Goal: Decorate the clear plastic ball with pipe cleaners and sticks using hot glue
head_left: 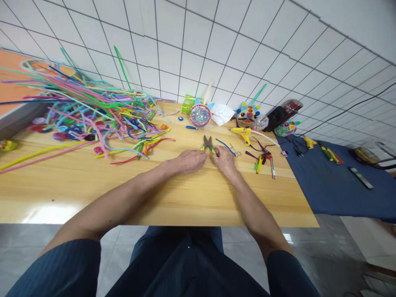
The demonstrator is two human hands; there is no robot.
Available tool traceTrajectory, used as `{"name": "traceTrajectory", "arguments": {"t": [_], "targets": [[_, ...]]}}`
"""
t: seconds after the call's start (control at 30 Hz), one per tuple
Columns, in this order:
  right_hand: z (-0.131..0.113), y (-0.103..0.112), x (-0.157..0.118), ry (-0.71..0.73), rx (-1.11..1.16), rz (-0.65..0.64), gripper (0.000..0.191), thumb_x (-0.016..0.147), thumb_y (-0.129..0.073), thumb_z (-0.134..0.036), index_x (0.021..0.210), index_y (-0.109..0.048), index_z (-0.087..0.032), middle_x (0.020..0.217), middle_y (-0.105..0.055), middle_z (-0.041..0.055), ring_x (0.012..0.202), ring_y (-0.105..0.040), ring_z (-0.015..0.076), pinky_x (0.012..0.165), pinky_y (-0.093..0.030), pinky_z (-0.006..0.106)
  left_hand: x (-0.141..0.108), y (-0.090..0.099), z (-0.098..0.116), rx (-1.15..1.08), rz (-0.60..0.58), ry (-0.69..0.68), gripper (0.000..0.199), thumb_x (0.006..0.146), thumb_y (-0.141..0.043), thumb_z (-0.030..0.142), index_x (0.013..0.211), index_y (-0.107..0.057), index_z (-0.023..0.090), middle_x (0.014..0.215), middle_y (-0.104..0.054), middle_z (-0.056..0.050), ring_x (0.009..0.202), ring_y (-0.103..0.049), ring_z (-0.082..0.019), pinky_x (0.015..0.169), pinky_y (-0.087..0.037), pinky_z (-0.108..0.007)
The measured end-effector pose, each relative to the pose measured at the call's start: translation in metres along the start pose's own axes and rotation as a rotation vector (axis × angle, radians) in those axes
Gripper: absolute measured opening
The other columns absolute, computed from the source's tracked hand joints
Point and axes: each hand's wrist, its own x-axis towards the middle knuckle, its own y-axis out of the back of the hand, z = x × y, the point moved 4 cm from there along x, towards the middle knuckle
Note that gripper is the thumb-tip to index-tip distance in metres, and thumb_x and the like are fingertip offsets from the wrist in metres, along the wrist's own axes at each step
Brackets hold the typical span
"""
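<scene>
Both my hands are at the middle of the wooden table (185,198), with a pair of pliers (207,142) between them, its jaws pointing away from me and spread apart. My left hand (192,161) is closed on the left handle. The fingers of my right hand (225,160) are wrapped round the right handle. Just beyond my right hand lie a blue pipe cleaner (225,145) and small scissors (236,152). Behind the pliers stands a clear round ornament with a red rim (200,116).
A heap of coloured pipe cleaners (102,107) covers the table's left. A yellow glue gun (243,134), a pen (272,168) and decorated ornaments (247,115) are at the right. A blue-covered table (328,185) adjoins. A tiled wall (173,45) stands behind.
</scene>
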Motion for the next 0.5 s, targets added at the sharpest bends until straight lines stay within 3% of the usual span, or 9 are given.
{"name": "traceTrajectory", "arguments": {"t": [0.33, 0.5], "targets": [[0.004, -0.004, 0.004, 0.026, 0.056, 0.005, 0.033, 0.096, -0.065, -0.018, 0.124, -0.083, -0.022, 0.111, -0.081, 0.0112, 0.109, -0.072, 0.0294, 0.097, -0.055, 0.038, 0.004, 0.001, -0.001, 0.075, 0.022, 0.146, 0.009, 0.104, -0.06, 0.021, 0.1, -0.068, 0.023, 0.108, -0.08, -0.012, 0.101, -0.079, -0.03, 0.093, -0.06, -0.039], [0.011, 0.001, 0.021, 0.0, 0.167, 0.033, 0.028, 0.099, -0.07, -0.029, 0.123, -0.082, -0.02, 0.122, -0.083, 0.0132, 0.106, -0.076, 0.0283, 0.103, -0.059, 0.042, 0.01, 0.011, -0.014, -0.075, 0.151, 0.186, 0.012, 0.104, -0.06, 0.02, 0.094, -0.065, 0.023, 0.098, -0.076, -0.008, 0.095, -0.073, -0.026, 0.094, -0.059, -0.037]]}}
